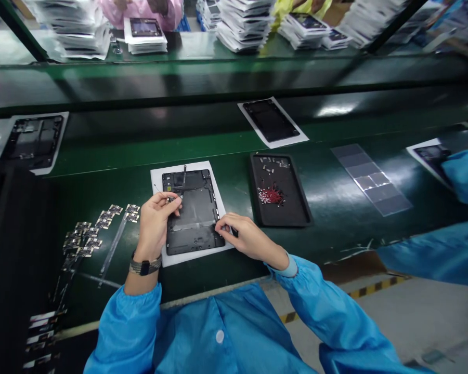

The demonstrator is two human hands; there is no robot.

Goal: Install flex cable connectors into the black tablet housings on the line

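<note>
L hand (154,218): thumb + index closed in a pinch on small dark part (170,199), mostly hidden by fingertips. Pos. over upper-left area of tablet shell (195,210); contact w/ shell: can't tell.

Narrow strip (184,176) just beyond L fingertips, long axis pointing away from wearer, far end crossing shell's far edge. Joined to part or not: can't tell.

Shell: open side up, flat on white sheet (165,261), directly in front of wearer. Long axis approx. away from body, far end leaning slightly L. L hand clearly nearer to part + strip; R hand (245,235) lower, at shell's R long edge, nearer btm end. R fingers curled, thumb + index tips together at that edge; grip on anything there: can't tell. Fingertips of the two hands apart, w/ shell interior btwn.

Surroundings: black tray (304,217) just R of shell, R hand nearer; holds red/white bits (271,195) mid-tray + few small metal pcs (268,169) at far end. Small boards (83,241) in loose group L of L wrist, some w/ long strips toward wearer. 2nd shell (271,120) on own sheet, farther off, beyond tray. Clear film (370,179) well R of tray, flat on bench (320,182).
</note>
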